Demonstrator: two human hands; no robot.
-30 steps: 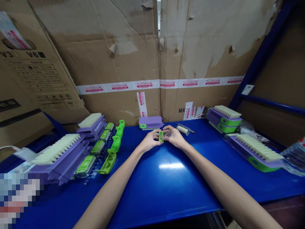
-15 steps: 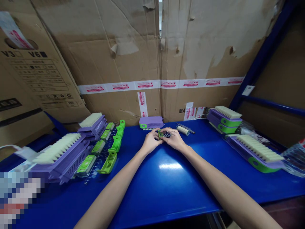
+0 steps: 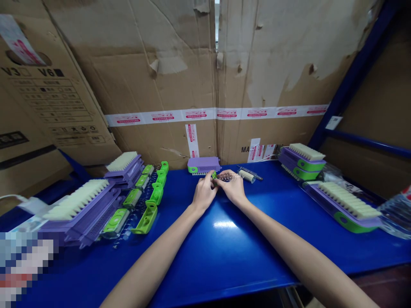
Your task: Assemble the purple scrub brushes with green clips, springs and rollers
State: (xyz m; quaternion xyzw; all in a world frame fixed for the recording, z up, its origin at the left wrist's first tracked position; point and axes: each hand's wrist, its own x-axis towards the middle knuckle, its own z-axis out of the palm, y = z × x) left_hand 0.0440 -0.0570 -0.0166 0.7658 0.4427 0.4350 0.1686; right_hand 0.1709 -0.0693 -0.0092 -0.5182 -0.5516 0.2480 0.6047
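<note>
My left hand (image 3: 204,191) is closed around a small green plastic part (image 3: 214,175), which my fingers mostly cover. A metal coil spring (image 3: 236,176) sticks out to the right from my right hand (image 3: 233,188), whose fingers are pinched close against the green part. Both hands meet above the blue tabletop, and where spring and part touch is hidden by the fingers. Just behind them lies a purple brush body (image 3: 203,164) with one green end, bristles down. Right of my right hand rests a clear piece with a cream roller-like block (image 3: 246,176).
Purple brushes (image 3: 80,199) with cream bristles stand at the left, beside rows of green-topped blocks (image 3: 132,197), coil springs and green end pieces (image 3: 146,219). More purple-green brushes (image 3: 346,205) lie at the right, near a clear bottle (image 3: 396,214). Cardboard (image 3: 160,85) walls the back.
The green part has turned and is now more covered by my left fingers. My left hand has rotated over it, and the spring now points further right with my right hand.
</note>
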